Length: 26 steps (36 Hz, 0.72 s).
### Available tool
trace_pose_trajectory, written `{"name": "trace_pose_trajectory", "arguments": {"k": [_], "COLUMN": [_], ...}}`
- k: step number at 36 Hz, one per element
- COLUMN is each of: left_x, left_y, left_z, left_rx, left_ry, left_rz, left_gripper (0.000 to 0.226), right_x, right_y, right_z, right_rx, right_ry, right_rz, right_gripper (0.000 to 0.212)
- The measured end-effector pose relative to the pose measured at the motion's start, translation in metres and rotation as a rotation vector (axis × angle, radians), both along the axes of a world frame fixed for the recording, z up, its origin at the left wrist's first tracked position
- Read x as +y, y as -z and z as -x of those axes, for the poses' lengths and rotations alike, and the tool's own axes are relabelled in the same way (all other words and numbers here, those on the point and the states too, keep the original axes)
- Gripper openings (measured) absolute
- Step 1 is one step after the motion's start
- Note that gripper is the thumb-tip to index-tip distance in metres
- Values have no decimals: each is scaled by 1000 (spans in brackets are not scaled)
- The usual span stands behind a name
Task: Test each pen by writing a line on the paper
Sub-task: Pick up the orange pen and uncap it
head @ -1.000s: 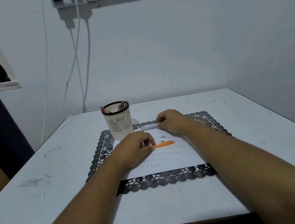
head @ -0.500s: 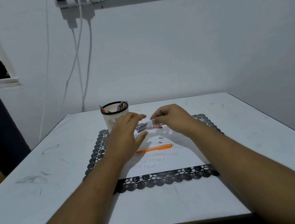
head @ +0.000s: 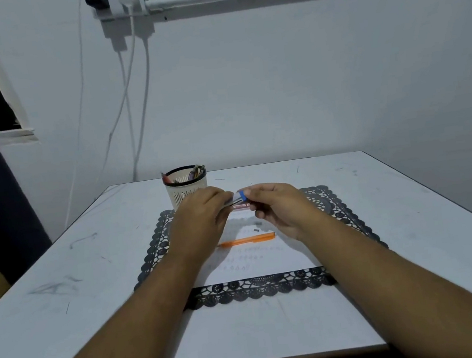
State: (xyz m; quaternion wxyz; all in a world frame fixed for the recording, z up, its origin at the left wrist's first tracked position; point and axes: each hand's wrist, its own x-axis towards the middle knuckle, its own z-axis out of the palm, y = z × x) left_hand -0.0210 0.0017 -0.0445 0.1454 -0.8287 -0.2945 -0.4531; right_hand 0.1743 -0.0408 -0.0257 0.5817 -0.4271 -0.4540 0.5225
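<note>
Both hands have risen off the paper [head: 265, 261] and met above it. Left hand [head: 201, 224] and right hand [head: 279, 206] now pinch the two ends of a small blue-capped pen [head: 238, 197] between their fingertips. Just below the hands an orange pen [head: 248, 239] lies on the sheet; the pen cup [head: 186, 186] stands just beyond the left hand.

Single head-worn wide-angle view, facing forward and slightly down across the table [head: 364, 311] toward the wall [head: 276, 84]. Forearms enter from the bottom edge; near table edge sits close, far edge mid-frame. No second view.
</note>
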Motion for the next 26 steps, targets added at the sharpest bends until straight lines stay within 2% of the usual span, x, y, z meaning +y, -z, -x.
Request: {"name": "trace_pose_trajectory", "arguments": {"k": [12,18,26], "left_x": [3,0,0], "left_y": [1,1,0], "left_z": [-1,-1,-1], "left_rx": [32,13,4], "left_ry": [18,0,-56], "left_rz": [-82,-62,-40], "left_gripper": [19,18,18], "right_x": [4,5,2], "right_y": [5,7,4], "right_z": [2,4,1], "right_rx": [75,89,-32], "right_ry": [50,74,100], "right_rz": [42,35,9], "right_gripper": [9,10,8]}}
